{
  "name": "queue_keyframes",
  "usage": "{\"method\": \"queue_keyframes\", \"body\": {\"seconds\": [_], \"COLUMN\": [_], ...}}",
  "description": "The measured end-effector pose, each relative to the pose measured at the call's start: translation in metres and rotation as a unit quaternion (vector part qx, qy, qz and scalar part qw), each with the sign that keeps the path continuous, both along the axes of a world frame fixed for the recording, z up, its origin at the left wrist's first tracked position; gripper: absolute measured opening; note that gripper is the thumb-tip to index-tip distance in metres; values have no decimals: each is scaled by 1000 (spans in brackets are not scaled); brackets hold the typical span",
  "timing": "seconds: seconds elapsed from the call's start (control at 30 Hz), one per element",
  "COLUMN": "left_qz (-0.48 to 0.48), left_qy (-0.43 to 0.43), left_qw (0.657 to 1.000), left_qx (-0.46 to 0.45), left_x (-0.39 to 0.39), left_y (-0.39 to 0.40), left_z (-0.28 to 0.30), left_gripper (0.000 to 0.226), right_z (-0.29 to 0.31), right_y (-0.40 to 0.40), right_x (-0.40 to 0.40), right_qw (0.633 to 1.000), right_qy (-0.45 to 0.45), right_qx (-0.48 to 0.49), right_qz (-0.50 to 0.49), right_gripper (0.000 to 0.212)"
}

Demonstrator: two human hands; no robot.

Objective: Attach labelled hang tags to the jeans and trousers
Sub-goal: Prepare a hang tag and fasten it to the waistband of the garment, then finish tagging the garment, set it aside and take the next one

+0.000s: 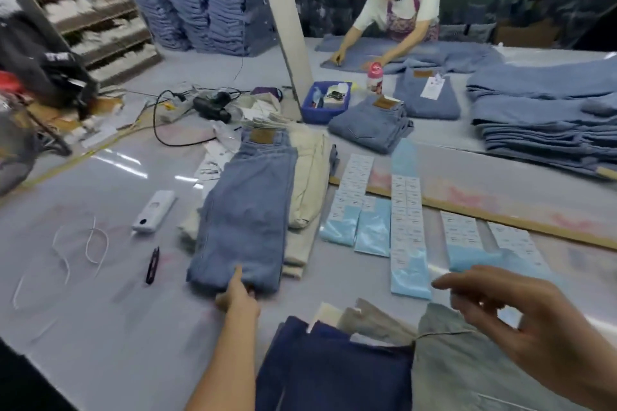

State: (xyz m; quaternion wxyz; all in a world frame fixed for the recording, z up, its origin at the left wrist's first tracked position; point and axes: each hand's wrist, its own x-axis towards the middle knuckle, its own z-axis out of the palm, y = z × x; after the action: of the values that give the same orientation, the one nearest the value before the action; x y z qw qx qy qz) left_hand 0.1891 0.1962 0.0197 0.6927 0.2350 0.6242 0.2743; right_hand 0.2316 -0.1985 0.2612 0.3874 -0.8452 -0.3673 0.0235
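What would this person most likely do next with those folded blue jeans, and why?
Probably slide the folded jeans closer. The left hand already touches their near edge with a straight finger, while the right hand hovers open, holding nothing, near the label sheets. No tag shows on these jeans yet.

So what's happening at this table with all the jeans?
A person is working through folded jeans and trousers at a long table. Their left hand touches the near end of the folded light blue jeans, which lie on beige trousers. The right hand hovers open over the sticker label sheets, holding nothing. Dark navy trousers wait nearest. Across the table another worker smooths out denim.
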Motion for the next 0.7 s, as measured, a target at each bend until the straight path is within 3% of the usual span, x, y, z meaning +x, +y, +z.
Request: {"method": "queue_keyframes", "body": {"seconds": [0.1,0.2,0.3,0.4,0.47,0.6,0.7], "left_qz": [-31,-47,-90,-160,-217,-264,-305], "left_qy": [-11,9,32,13,-26,-205,-305], "left_qw": [999,992,968,922,890,837,795], "left_qx": [21,119,232,352,400,434,427], "left_x": [13,40,83,133,158,183,189], "left_y": [33,59,68,48,20,-65,-136], "left_z": [13,49,120,209,271,376,438], "left_gripper": [73,56,48,40,28,10,22], "right_z": [2,2,2,-1,-4,-1,2], "right_y": [30,54,73,88,97,103,97], "right_x": [-1,-5,-13,-18,-23,-12,4], "right_qw": [1000,998,993,967,942,916,839], "right_qy": [26,65,116,251,328,361,475], "right_qx": [-1,-2,2,25,45,174,257], "right_qz": [2,15,32,44,46,-30,-63], "right_gripper": [27,40,49,39,33,25,20]}}
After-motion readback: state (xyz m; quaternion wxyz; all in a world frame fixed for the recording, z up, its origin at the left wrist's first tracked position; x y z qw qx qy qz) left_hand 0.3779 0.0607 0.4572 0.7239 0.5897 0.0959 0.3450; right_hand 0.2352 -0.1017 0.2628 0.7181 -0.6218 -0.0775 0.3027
